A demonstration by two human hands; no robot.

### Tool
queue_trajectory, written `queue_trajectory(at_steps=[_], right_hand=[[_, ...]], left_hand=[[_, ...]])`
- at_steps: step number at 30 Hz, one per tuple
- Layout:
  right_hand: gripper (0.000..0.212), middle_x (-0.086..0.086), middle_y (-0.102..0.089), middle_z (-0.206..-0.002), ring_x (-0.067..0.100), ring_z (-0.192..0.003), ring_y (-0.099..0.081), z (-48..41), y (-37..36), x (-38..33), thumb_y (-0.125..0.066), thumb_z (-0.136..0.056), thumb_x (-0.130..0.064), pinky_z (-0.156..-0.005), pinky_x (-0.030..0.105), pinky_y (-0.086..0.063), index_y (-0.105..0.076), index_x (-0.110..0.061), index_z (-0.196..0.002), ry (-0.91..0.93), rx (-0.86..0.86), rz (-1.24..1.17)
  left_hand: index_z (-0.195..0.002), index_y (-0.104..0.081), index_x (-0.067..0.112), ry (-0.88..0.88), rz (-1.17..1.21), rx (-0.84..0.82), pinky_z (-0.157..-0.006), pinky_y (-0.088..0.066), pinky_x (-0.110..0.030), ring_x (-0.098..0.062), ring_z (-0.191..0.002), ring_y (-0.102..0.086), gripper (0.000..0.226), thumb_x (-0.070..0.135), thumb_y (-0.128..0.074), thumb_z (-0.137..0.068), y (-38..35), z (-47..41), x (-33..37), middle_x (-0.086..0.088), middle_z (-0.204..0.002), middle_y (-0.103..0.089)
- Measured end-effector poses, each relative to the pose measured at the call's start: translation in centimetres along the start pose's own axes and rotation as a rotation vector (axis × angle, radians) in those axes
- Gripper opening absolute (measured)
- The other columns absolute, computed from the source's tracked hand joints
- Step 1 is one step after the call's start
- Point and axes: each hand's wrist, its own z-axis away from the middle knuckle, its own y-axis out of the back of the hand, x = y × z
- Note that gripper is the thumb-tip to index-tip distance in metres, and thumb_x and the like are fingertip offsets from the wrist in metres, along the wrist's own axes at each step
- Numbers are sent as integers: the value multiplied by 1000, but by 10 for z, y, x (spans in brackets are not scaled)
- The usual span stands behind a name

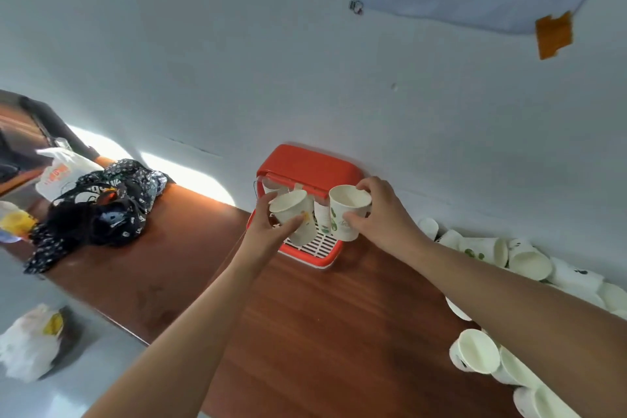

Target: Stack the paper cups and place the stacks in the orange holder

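Head view: the orange holder (307,168) stands at the far edge of the desk (322,332), its back against the wall (237,61), with a white slatted tray at its foot. Both hands are raised just in front of it. The left hand (271,226) has its grip wrapped round a tilted cup (293,212), mouth turned toward the camera, thumb on the near side. The right hand (376,214) has its grip closed on a leaf-printed cup (346,214), held nearly upright, fingers curled over the far rim. The two cups are close but apart; between them a cup in the holder (322,217) shows. Loose cups (522,258) crowd the desk's right side along the wall, some lying on their sides. Bare wood lies open between the forearms and up to the tray. On the left a dark patterned cloth (112,204) and a plastic bag (64,173) sit near the desk's diagonal edge, well apart from the holder
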Motion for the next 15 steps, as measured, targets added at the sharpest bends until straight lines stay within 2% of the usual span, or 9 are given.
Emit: queue_trajectory(at_steps=[3,7,11,15], right_hand=[[50,-2,-45,-121,13,-105,-51,-16,-15,-10,-74,-80,-27,-88,26,-45,-46,-22,-121,-20,-2,15],[49,-1,-45,-121,14,-106,-50,-35,-50,-14,-75,-79,-24,-87,23,-40,-47,-21,-120,-59,4,50],[51,-1,-43,-129,14,-106,-52,-55,-91,-14,-73,-83,-26,-89,25,-44,-44,-24,-124,-142,-21,70],[56,-2,-40,-130,18,-116,-49,-75,-129,-17,-72,-84,-28,-97,35,-46,-41,-25,-130,-197,-15,85]], left_hand=[[-138,-44,30,25,-40,19,-82,-49,-17,-5,-110,-62,67,34,-80,-83,36,-12,-15,12,-122,-63],[-130,-46,29,34,-163,20,-80,-46,-18,-8,-109,-59,64,28,-84,-79,69,-40,-47,9,-121,-58],[-127,-41,31,64,-239,-14,-83,-43,-23,-14,-112,-56,69,30,-87,-75,82,-77,-76,3,-125,-51],[-135,-41,20,16,-353,-141,-79,-38,-12,-11,-113,-52,78,38,-86,-74,84,-118,-102,5,-126,-50]])
